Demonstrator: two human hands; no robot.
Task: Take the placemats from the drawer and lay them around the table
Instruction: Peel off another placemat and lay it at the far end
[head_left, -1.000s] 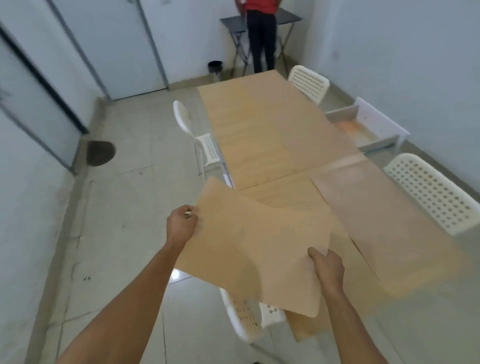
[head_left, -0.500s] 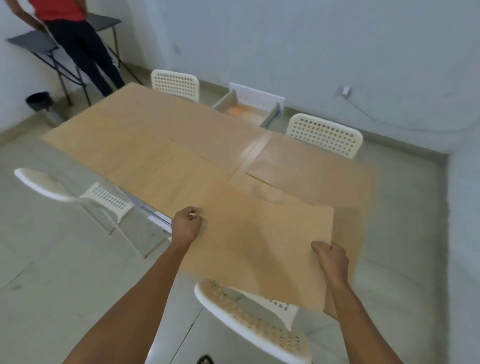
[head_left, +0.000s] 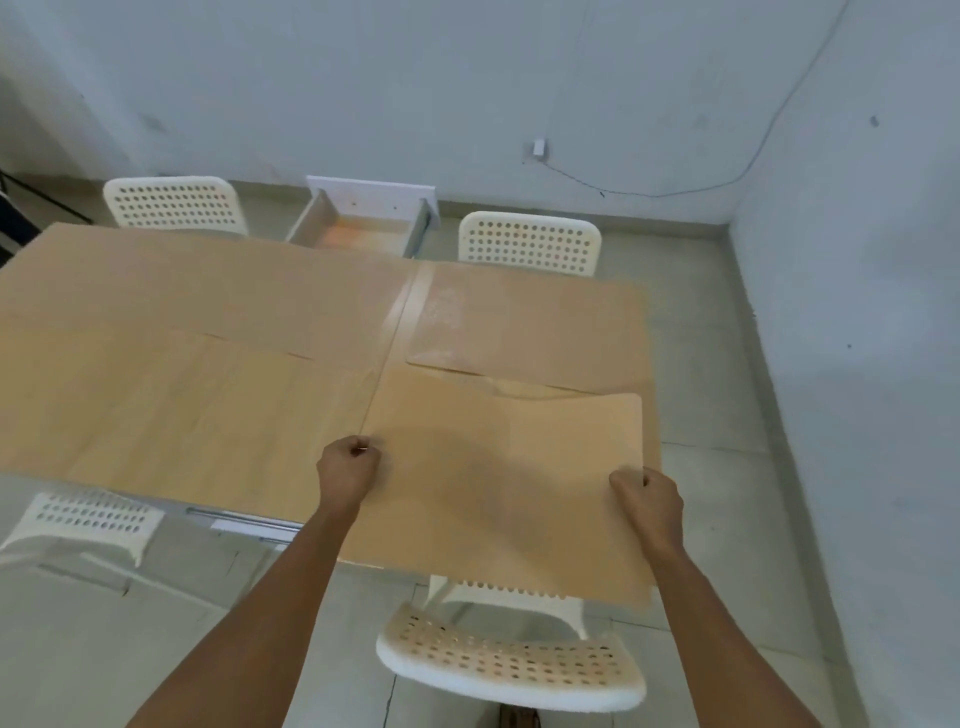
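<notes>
L hand (head_left: 347, 469): fingers curled tight, pinching mat's left edge.
R hand (head_left: 648, 501): fist closed on mat's right edge.
Mat (head_left: 498, 483): over table (head_left: 182, 405) near-right corner, near edge overhanging chair (head_left: 511, 670).
Drawer (head_left: 363, 228): open, far side.

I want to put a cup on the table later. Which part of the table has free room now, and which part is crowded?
The table's far left, in front of the far left chair, looks free. The near right is crowded: both hands, left hand and right hand, hold a placemat there, and another placemat lies just beyond it. A third mat covers the near left.
</notes>
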